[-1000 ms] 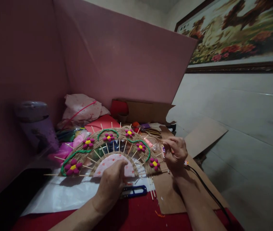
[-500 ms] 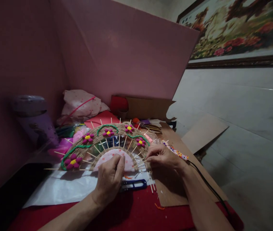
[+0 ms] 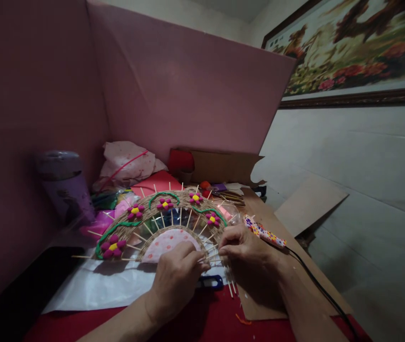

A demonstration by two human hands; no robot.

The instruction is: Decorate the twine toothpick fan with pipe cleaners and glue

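Observation:
A half-round fan (image 3: 184,191) of thin pale sticks and wound twine stands tilted on the table. Magenta flowers with yellow centres and green curling strips decorate its outer band. At its core is a pink-dotted white half disc (image 3: 168,242). My left hand (image 3: 179,273) is closed in front of the disc, fingertips at its lower right corner; what they pinch is hidden. My right hand (image 3: 243,244) pinches the fan's right end, by the stick tips. Below my left fingers lie blue-handled thread snips (image 3: 211,282), partly covered.
A flower-patterned glue gun (image 3: 265,232) with a black cord lies right of my right hand on brown cardboard (image 3: 259,297). White sheeting (image 3: 81,289) covers part of the red cloth (image 3: 117,325). A purple bottle (image 3: 65,190) and a dotted cloth bundle (image 3: 127,164) stand behind left.
My left hand has moved right along the fan's base, toward my right hand, uncovering more of the dotted disc. My right hand stays at the fan's right end. The view has shifted slightly.

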